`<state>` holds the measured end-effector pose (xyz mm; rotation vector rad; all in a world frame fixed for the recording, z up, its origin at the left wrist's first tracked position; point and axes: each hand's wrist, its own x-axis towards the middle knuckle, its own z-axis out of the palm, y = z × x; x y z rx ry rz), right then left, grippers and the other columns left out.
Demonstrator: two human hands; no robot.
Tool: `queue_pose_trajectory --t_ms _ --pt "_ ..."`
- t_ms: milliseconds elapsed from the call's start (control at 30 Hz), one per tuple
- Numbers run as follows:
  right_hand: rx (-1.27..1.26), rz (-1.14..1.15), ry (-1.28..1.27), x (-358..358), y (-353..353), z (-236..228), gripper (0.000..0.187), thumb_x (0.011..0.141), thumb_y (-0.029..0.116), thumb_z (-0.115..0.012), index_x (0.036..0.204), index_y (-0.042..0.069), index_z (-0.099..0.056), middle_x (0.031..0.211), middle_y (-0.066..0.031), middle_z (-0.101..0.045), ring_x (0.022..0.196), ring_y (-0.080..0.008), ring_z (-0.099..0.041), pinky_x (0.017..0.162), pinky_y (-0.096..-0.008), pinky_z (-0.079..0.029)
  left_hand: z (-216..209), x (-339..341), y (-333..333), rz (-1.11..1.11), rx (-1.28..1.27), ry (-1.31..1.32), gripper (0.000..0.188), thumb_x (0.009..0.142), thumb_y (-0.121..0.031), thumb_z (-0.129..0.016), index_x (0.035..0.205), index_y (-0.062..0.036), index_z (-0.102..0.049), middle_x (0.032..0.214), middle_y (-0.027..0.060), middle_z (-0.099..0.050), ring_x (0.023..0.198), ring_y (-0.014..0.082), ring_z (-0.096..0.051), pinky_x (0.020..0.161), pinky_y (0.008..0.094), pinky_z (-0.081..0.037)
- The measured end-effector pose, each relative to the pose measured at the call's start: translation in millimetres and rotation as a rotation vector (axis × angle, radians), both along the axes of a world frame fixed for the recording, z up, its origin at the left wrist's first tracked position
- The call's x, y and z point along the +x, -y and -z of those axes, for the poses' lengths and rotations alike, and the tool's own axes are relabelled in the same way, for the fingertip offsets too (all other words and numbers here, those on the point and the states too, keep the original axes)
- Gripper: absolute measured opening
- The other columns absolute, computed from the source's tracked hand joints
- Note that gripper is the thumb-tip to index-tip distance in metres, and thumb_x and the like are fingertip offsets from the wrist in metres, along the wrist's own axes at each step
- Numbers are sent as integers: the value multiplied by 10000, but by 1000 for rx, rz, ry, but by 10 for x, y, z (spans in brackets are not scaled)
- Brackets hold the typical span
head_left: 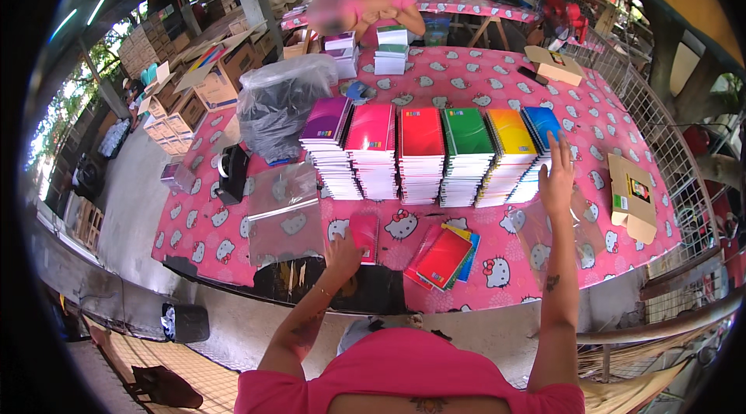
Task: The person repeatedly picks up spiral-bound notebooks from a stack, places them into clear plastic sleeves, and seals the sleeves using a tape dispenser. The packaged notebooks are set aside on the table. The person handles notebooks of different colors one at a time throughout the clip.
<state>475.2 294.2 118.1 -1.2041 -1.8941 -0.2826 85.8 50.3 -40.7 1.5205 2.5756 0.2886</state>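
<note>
My left hand (343, 254) is closed at the lower left side of a pink spiral notebook (364, 232) near the table's front edge. My right hand (557, 173) is raised with fingers apart beside the stack of blue notebooks (542, 120), at its right side. Left of that stack stand stacks of yellow (510, 132), green (465, 131), red (422, 132), pink (371, 127) and purple notebooks (325, 118). A loose fanned pile of notebooks (444, 258), red on top with yellow, blue and pink edges showing, lies between my hands.
Clear plastic bags lie on the patterned table at left (284, 212) and partly beneath my right forearm. A black tape dispenser (231, 174) and plastic-wrapped bundle (281, 103) stand left. An open cardboard box (630, 198) lies right. Across the table, a person (388, 8) works near book stacks.
</note>
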Motion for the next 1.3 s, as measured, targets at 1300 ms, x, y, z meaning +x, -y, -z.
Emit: queue_pose_trajectory --t_ms 1300 --pt "-492 -392 -613 -556 1381 1748 283 760 -192 -598 929 31 -644 1166 -171 -696 1112 -329 -665 966 -391 -500 -2092 -17 -1111 339 1132 276 452 913 -31 -566 1359 5 -511 1147 178 -618 957 311 -633 856 401 -519"
